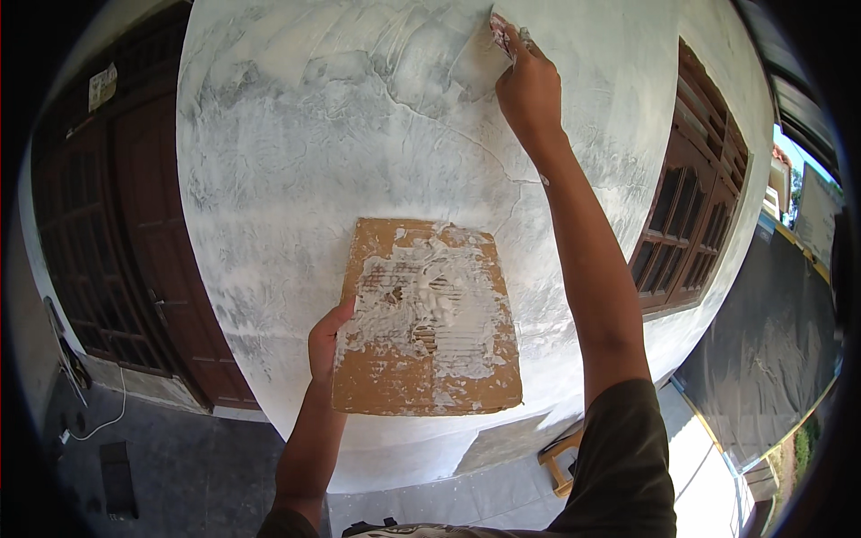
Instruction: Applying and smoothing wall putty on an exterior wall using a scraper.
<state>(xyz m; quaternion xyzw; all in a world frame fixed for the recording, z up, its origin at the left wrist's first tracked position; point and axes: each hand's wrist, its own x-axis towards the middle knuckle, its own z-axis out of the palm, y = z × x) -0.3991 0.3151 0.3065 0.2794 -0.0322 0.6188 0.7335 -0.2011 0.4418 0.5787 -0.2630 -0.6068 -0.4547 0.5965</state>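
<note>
A rectangle of brown cardboard [369,251], smeared with white paste and torn to its corrugations in the middle, is held at waist-to-chest height in my left hand [329,336], gripping its left edge. My right hand [527,85] is raised high, fingers wrapped round a paste-stained scraper [497,34] at the wall's upper part, its blade hard to make out. The wall [296,134] in front of me is coated in uneven white and grey, with smears and a wavy crack-like line below the scraper.
A brown door [157,251] stands at left, a wooden shuttered window [683,233] at right. A white cable [117,412] and dark mat [117,480] lie on the floor. A small wooden stool [558,462] is low right; dark sheeting [753,341] hangs at far right.
</note>
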